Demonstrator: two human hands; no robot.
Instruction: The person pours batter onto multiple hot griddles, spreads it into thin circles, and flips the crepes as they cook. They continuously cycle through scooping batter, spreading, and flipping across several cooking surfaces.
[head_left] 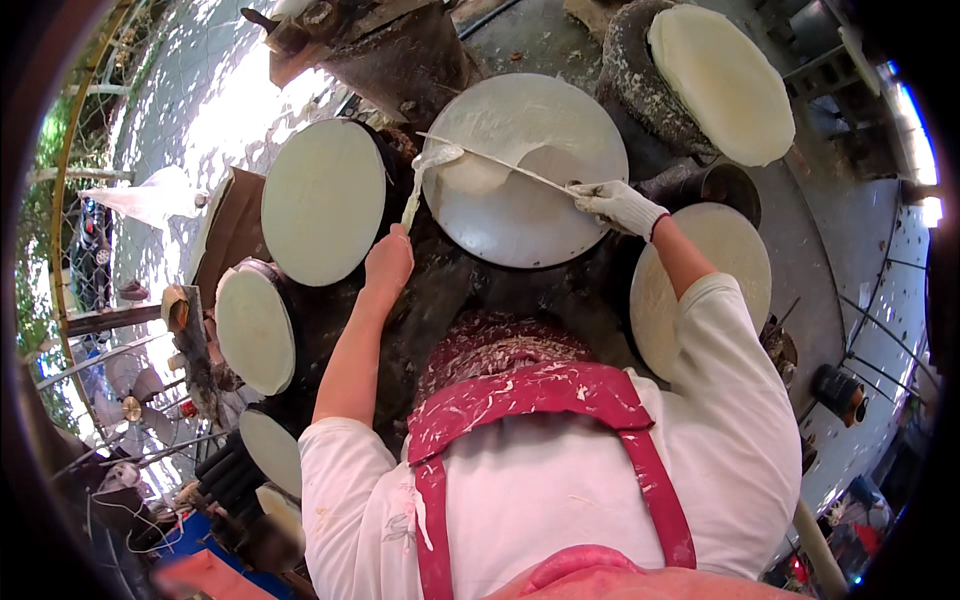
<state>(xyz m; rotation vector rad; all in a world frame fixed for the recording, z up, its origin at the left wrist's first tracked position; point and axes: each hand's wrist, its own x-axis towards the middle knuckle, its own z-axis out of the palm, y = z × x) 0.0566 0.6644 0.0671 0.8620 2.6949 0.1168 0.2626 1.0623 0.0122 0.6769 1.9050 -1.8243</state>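
Note:
In front of me is a large round griddle [500,225] with a pale, wet-looking patch on its upper left part. My bare left hand [390,262] is closed round the handle of a batter-coated ladle [437,157], whose head is at the griddle's left rim. My right hand [622,207], in a white glove, grips one end of a long thin stick [500,163]. The stick slants across the griddle, its far end up by the ladle. Whether the stick touches the griddle surface, I cannot tell.
Round griddles covered in pale batter stand left [325,205], lower left [256,332] and right [705,270]. A thick stack of pale round sheets [722,85] is at the upper right. A fan [130,405] stands at the far left.

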